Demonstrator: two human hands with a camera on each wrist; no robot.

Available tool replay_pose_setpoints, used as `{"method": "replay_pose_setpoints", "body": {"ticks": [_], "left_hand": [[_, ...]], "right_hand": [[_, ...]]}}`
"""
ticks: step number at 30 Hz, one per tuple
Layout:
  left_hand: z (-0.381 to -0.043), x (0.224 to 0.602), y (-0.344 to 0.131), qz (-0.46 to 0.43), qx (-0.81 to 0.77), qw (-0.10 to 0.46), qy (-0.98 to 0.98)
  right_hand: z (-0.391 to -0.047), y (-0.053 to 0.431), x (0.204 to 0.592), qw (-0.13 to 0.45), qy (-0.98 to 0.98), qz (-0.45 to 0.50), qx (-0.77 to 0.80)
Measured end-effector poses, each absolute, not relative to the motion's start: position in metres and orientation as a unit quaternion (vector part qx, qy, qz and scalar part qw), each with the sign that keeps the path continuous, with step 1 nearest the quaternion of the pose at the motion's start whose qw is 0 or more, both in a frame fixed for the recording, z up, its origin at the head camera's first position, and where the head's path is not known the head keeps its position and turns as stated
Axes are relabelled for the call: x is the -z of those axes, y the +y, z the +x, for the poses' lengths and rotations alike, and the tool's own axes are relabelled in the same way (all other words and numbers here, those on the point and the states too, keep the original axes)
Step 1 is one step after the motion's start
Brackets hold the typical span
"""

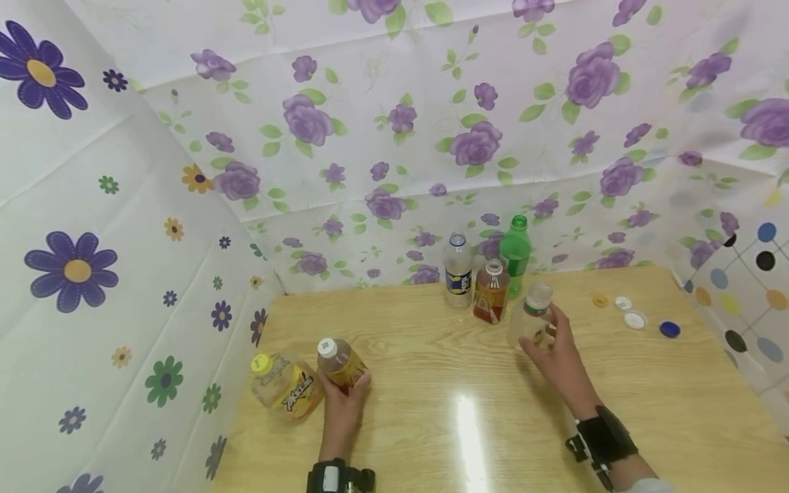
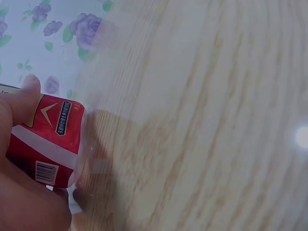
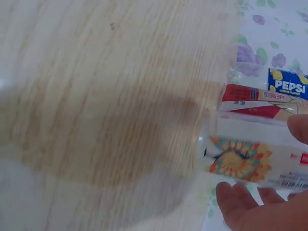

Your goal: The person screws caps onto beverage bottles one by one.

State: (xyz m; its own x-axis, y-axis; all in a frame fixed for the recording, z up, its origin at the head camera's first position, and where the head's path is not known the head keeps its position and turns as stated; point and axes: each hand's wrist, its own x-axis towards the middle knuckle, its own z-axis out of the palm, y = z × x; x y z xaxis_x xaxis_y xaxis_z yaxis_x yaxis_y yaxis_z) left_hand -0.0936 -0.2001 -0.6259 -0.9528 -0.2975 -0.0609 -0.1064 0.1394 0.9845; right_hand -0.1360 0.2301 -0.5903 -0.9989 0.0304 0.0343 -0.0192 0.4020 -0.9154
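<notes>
My left hand [image 1: 343, 404] grips a brown-tinted bottle [image 1: 335, 359] with a white cap and a gold label. Its red lower label [image 2: 53, 130] shows in the left wrist view. Left of it stands a clear, wide bottle [image 1: 271, 383] with a yellow cap and an orange label. My right hand [image 1: 557, 356] holds a clear bottle [image 1: 524, 322] with a green ring below its wide mouth, thumb on the near side. An orange flower print [image 3: 240, 158] marks this bottle's label. An amber bottle [image 1: 490, 301] without a cap stands beside it.
Behind stand an uncapped clear Pepsi bottle [image 1: 458, 263] and an uncapped green bottle [image 1: 516, 250]. To the right lie an orange cap [image 1: 600, 300], two white caps [image 1: 635, 320] and a blue cap [image 1: 670, 329]. Flowered sheets [image 1: 382, 137] wall in the wooden table [image 1: 419, 383].
</notes>
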Motion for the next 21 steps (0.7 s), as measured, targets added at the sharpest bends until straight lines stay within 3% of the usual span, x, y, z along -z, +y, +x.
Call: {"method": "replay_pose_setpoints", "body": {"ticks": [8,21], "left_hand": [[-0.094,0.628,-0.203,0.141,0.646,0.079,-0.746],[-0.096,0.62,-0.199,0.143,0.647,0.071,-0.746]], "right_hand": [[-0.128,0.221,0.589,0.028,-0.843,-0.006,-0.537],[-0.1,0.195,0.585,-0.048,-0.825,-0.003,-0.563]]}}
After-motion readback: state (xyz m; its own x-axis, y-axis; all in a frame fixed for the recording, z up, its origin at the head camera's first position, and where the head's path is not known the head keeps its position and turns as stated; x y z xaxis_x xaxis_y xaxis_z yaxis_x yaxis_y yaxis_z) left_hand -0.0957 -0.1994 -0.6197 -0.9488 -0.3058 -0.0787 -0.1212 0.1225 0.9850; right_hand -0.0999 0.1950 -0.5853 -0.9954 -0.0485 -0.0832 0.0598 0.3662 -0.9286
